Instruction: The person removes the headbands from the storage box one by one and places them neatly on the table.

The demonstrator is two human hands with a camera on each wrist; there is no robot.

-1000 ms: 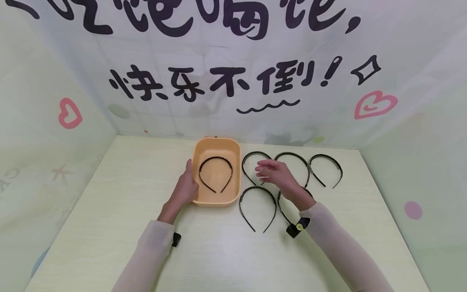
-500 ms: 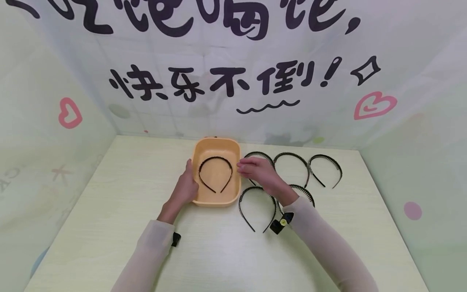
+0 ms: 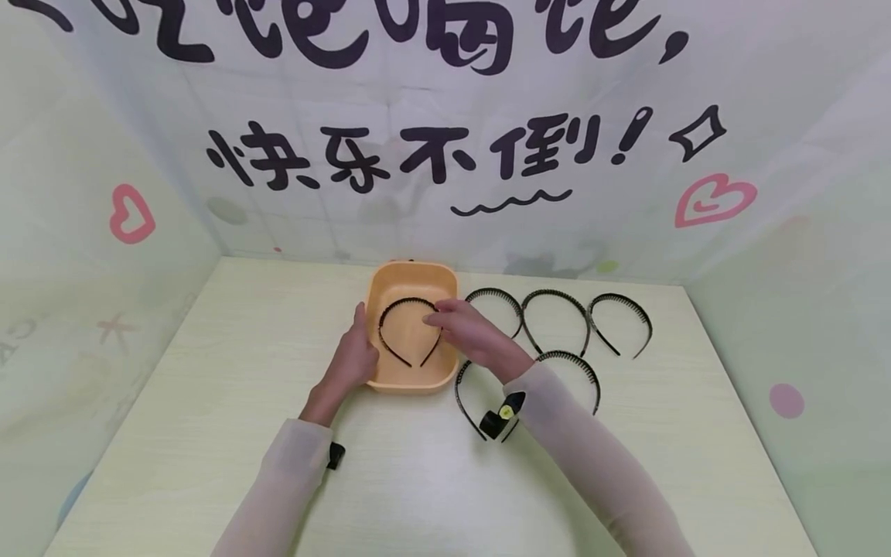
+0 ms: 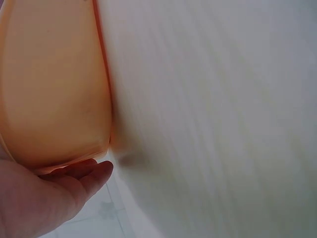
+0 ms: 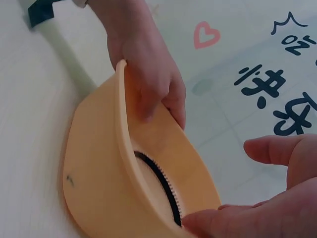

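Note:
An orange plastic basin (image 3: 411, 379) sits at the back of the table, with a black toothed headband (image 3: 385, 316) lying inside it. My left hand (image 3: 353, 357) grips the basin's left wall, thumb over the rim and fingers outside, as the right wrist view also shows. Over the basin's right side reaches my right hand (image 3: 473, 333), thumb and fingers apart. In the right wrist view, a fingertip of the right hand (image 5: 267, 198) is close to the headband (image 5: 163, 181); whether it touches cannot be told. Part of the headband's right arm is hidden behind the hand.
Several more black headbands lie to the right of the basin, among them a back-row headband (image 3: 554, 294), a far-right headband (image 3: 643, 309) and a front headband (image 3: 595, 379). The right forearm partly covers the front ones. A printed cloth wall (image 3: 390, 224) stands close behind the basin.
My right hand has moved left, from above the loose headbands to over the basin's right side. The left hand, basin and headbands have stayed in place.

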